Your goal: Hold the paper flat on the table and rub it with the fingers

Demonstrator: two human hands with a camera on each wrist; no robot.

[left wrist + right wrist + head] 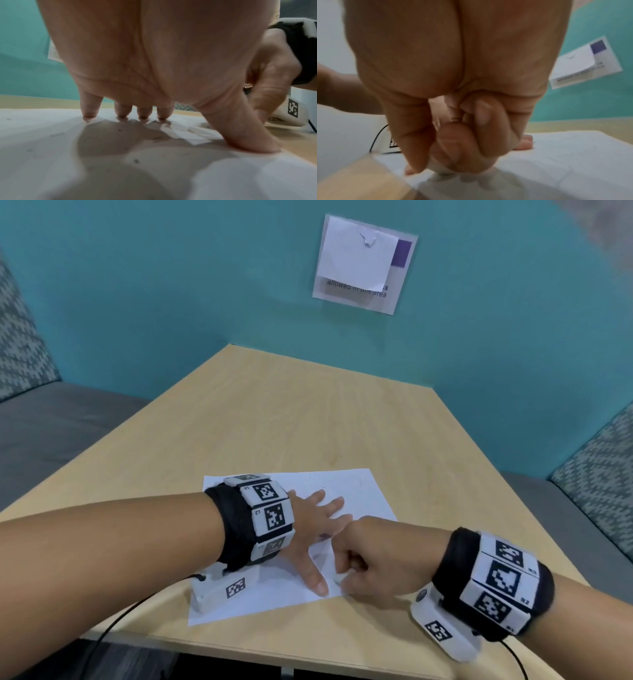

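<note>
Centrally, a white sheet of paper (346, 491) is shown lying flat on the light wooden table (308, 412), near its front edge. The left hand (308, 529) is pressed onto the sheet with fingers (90, 108) spread and straight, fingertips and thumb in contact with the paper, its grip closed on nothing. The right hand (373, 556) is held curled just beside the left thumb, over the paper's near right corner, its grip pinched on a small white object (443, 169), too blurred to be identified.
</note>
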